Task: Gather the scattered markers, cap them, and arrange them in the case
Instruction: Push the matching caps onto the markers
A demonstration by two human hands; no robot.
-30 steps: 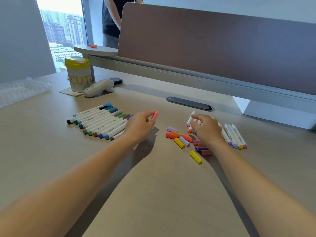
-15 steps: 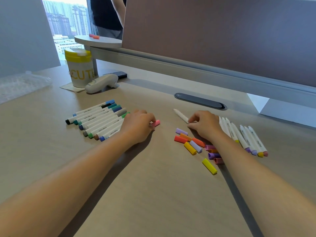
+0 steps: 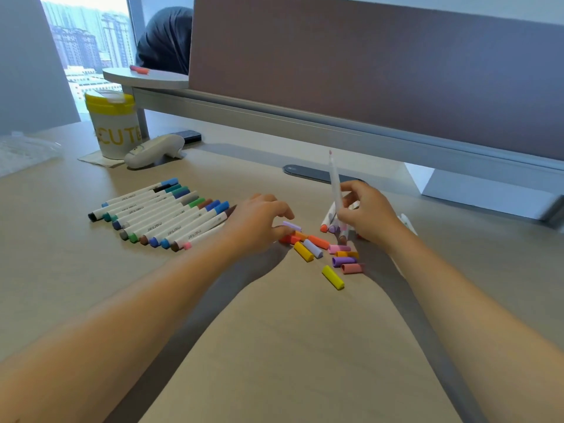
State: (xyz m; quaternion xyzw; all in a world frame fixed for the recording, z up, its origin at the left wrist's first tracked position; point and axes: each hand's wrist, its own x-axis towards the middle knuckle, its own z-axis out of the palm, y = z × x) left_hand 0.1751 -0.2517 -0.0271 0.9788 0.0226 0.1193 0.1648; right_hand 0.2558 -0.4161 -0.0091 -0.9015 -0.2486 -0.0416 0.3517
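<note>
White marker [image 3: 334,184] pinched upright in right hand [image 3: 367,213] — left hand [image 3: 258,222] (fingers curled) touches caps [image 3: 317,248].

Two bare forearms reach in from the lower corners of the view, with no sleeve, cuff or glove anywhere on them. The left hand [image 3: 259,221] and the right hand [image 3: 370,213] are bare too; no ring, watch or band shows on the fingers or wrists. Fingernails look short and unpainted.

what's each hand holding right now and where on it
Right hand pinches an uncapped white-barrelled marker near its lower end, pink tip up. Left hand fingers touch a lilac cap; grip unclear.
</note>
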